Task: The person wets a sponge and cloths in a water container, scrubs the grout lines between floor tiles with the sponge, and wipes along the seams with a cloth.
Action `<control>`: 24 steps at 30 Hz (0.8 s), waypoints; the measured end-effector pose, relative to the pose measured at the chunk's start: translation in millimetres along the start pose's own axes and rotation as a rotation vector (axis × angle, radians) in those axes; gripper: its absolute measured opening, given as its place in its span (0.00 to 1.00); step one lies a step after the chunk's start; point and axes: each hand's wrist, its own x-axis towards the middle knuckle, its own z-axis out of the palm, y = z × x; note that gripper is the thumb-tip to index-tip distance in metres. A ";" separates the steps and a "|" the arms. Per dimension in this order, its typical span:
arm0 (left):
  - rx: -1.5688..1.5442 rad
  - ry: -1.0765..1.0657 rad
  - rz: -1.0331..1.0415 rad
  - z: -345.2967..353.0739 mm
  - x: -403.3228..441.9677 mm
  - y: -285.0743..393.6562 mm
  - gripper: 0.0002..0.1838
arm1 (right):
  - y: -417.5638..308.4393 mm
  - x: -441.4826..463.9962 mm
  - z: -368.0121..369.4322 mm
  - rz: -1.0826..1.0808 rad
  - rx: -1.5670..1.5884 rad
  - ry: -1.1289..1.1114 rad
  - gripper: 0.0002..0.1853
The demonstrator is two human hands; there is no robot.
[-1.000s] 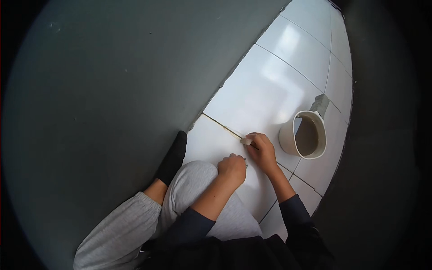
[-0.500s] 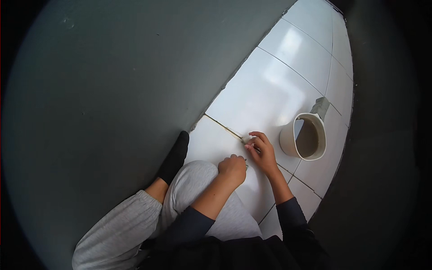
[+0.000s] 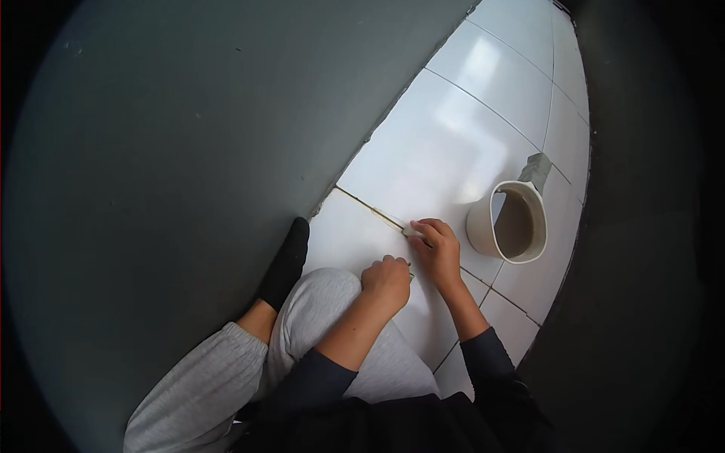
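Observation:
White floor tiles (image 3: 430, 158) lie in front of me, with a dark grout joint (image 3: 389, 220) running between two of them. My right hand (image 3: 440, 249) is closed on a small whitish piece (image 3: 411, 230), pinched between fingertips and thumb at the joint; its exact kind is not clear. Closed in a loose fist, my left hand (image 3: 387, 284) rests near my bent knee. A thin dark and greenish end (image 3: 411, 275) pokes out beside its fingers, and the rest of that thing is hidden.
To the right of my right hand stands a white plastic dipper (image 3: 481, 231) with a grey handle (image 3: 535, 172), holding murky brown liquid. My black-socked foot (image 3: 289, 260) touches the tile edge at the left. Dark grey floor (image 3: 189, 166) spreads beyond it.
The view has shifted slightly. The right hand's fingers have drawn in around the whitish piece, which stays at the joint. The left hand keeps nearly the same pose.

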 end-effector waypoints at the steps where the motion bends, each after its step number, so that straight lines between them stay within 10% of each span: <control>1: 0.002 -0.005 0.002 -0.4 -0.2 0.2 0.11 | -2.1 2.9 2.1 0.005 -0.001 0.001 0.16; 24: -0.076 0.211 -0.046 1.3 0.8 -2.3 0.14 | -21.3 52.3 39.4 -0.015 0.036 -0.118 0.12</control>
